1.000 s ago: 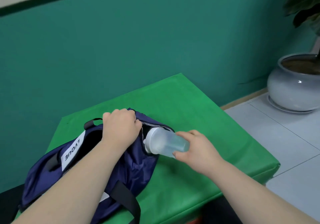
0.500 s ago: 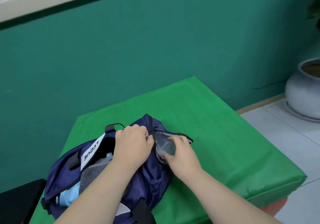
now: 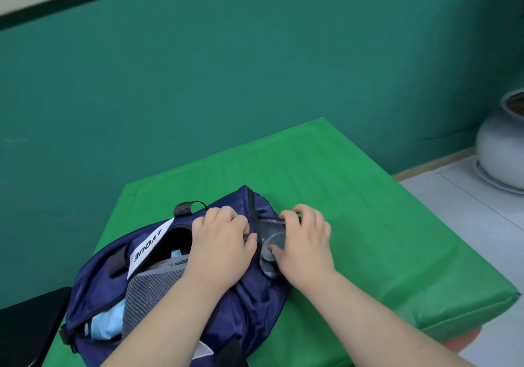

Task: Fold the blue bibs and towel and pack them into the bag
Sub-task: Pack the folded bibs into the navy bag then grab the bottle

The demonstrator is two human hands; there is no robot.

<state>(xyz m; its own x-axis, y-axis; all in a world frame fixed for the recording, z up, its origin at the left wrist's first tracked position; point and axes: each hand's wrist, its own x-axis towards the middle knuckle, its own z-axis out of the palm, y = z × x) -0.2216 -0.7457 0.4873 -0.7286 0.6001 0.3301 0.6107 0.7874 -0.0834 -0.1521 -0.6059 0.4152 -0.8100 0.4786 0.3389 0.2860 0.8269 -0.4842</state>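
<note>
Since a second ago the translucent plastic bottle (image 3: 272,246) has gone from open air beside the bag to deep inside the grey mesh side pocket (image 3: 264,226) of the navy blue nylon bag (image 3: 249,304), and only its round base shows through the mesh. The bag lies on its side on the green padded table (image 3: 368,224), so the bottle could slide back out if the pocket rim is let go before it covers the base. The main opening gapes toward the table's left edge, and a tug on the fabric could spill the folded light blue bibs (image 3: 107,324) and grey striped towel (image 3: 153,290) already lying inside. The left hand (image 3: 224,239) has its fingers curled tight, gripping the bag's fabric just beside the zip. The right hand (image 3: 307,243) is curled too: its fingers hook the pocket rim while the thumb presses the bottle's base.
</note>
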